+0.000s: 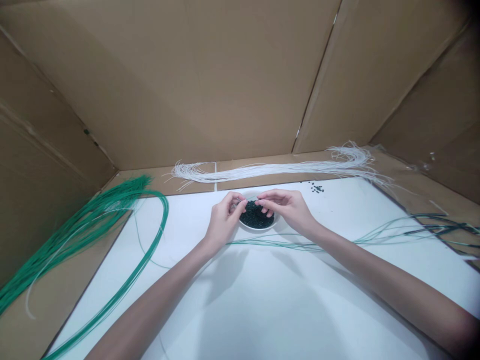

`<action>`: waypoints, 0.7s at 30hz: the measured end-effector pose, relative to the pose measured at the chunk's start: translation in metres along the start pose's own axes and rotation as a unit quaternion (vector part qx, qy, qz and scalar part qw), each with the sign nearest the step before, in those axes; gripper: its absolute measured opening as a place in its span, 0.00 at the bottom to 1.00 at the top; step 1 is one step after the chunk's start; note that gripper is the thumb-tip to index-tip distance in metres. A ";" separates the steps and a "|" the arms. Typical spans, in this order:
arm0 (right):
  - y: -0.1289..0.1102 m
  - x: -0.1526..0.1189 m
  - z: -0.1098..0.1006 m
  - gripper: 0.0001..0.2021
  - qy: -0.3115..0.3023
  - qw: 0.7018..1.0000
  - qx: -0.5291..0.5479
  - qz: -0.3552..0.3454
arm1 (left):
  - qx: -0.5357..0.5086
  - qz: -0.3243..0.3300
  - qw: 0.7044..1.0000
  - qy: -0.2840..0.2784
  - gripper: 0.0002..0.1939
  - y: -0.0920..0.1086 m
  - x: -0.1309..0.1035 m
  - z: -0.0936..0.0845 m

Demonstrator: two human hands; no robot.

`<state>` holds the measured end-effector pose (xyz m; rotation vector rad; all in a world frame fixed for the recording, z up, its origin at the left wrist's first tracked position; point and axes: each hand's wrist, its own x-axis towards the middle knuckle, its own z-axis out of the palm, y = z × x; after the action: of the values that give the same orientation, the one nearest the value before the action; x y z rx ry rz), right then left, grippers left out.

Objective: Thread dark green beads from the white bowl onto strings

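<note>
A white bowl (259,228) full of small black bead-like pieces (255,216) stands on the white board. Over its left rim, my left hand (225,216) pinches with thumb and forefinger; a thin strand faintly shows at the fingertips. My right hand (288,206) is above the right side of the bowl, its thumb and forefinger also pressed together. What the right fingertips hold is too small to make out. The two hands face each other a short gap apart. Beneath the wrists, several thin green strands (277,244) lie across the board.
A big bundle of green strands (93,215) lies at the left, with a loop curving onto the white board (262,310). White strands (255,172) stretch along the back. Loose black bits (317,188) lie back right; dark-ended strands (446,227) lie right. Cardboard walls (187,85) surround the board.
</note>
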<state>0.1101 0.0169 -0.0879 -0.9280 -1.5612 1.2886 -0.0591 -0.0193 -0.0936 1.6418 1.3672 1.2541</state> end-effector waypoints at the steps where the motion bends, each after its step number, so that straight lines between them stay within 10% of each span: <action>1: 0.000 0.000 0.000 0.13 0.001 1.000 0.002 -0.001 | 0.002 0.001 1.000 0.003 0.08 0.000 0.000 0.000; 21: 0.003 0.000 0.000 0.11 -0.001 1.000 -0.025 -0.019 | 0.063 0.021 0.998 -0.005 0.08 0.011 -0.003 -0.002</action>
<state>0.1105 0.0179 -0.0908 -0.9250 -1.6107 1.2296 -0.0568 -0.0247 -0.0837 1.7678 1.4388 1.2032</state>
